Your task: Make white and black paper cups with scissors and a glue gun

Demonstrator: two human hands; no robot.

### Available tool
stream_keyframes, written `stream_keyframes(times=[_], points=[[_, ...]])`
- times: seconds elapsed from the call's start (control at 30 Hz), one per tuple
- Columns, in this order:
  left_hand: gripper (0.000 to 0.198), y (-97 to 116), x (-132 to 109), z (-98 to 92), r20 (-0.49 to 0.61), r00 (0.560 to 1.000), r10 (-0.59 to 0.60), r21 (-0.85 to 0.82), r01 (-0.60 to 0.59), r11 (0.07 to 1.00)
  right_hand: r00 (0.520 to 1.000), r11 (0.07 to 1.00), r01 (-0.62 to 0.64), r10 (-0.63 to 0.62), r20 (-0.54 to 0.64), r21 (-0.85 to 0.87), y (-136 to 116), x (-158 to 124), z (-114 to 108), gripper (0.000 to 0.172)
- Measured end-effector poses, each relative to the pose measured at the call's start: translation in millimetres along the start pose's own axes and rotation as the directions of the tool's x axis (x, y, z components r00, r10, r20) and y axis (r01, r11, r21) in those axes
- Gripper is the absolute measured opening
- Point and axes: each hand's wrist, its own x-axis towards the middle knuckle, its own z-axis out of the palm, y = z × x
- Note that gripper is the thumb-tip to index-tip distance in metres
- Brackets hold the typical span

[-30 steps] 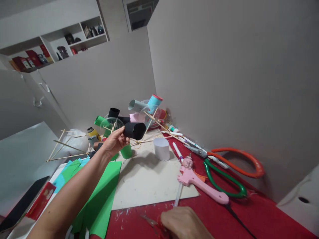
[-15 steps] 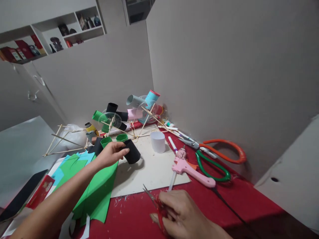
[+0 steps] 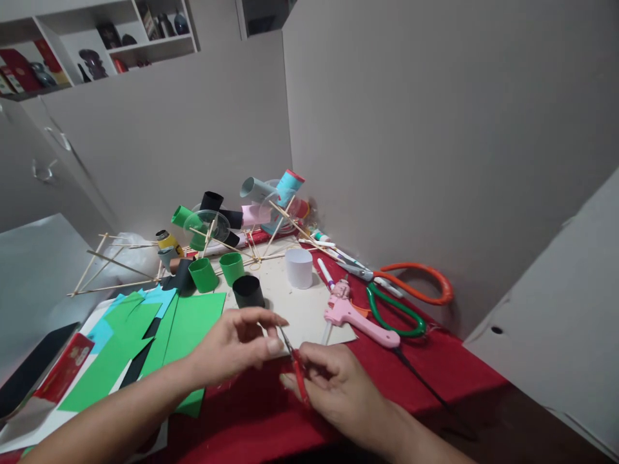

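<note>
My right hand (image 3: 341,386) is closed on small red-handled scissors (image 3: 298,380), whose metal blades point up and left. Just left of the blades, my left hand (image 3: 236,338) holds nothing I can see; its thumb and forefinger are apart, close about the blade tips. Whether they touch the blades I cannot tell. Beyond my left hand a black paper cup (image 3: 248,293) stands upright on the pale board (image 3: 309,316). Two green paper cups, a nearer one (image 3: 203,276) and another (image 3: 232,267), stand behind it, with a white paper cup (image 3: 298,269) to the right.
A pink glue gun (image 3: 358,319) lies right of the board, beside large scissors (image 3: 420,277) with orange and green handles. Green paper sheets (image 3: 188,328) cover the left side. Stick frames and paper-tube wheels (image 3: 207,225) stand at the back, near the wall.
My left hand has let go of the black paper cup, now upright on the board, and come back toward the small scissors. My right hand still holds them. The view has shifted slightly.
</note>
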Motion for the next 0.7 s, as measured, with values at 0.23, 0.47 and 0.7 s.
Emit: stream_keyframes(times=[0.23, 0.47, 0.7], points=[[0.023, -14, -7, 20.2, 0.025, 0.999, 0.029, -0.262, -0.021, 0.965, 1.0, 0.997, -0.028, 0.029, -0.003, 0.077, -8, 4, 13, 0.026], [0.018, -11, -17, 21.6, -0.033, 0.991, 0.129, -0.221, -0.133, 0.966, 0.963, 0.933, -0.24, 0.195, 0.186, 0.268, -14, 4, 11, 0.025], [0.034, -19, -22, 24.7, -0.051, 0.998, -0.043, -0.309, 0.025, 0.951, 0.953, 0.876, -0.298, 0.249, 0.173, 0.38, -7, 1, 21, 0.037]])
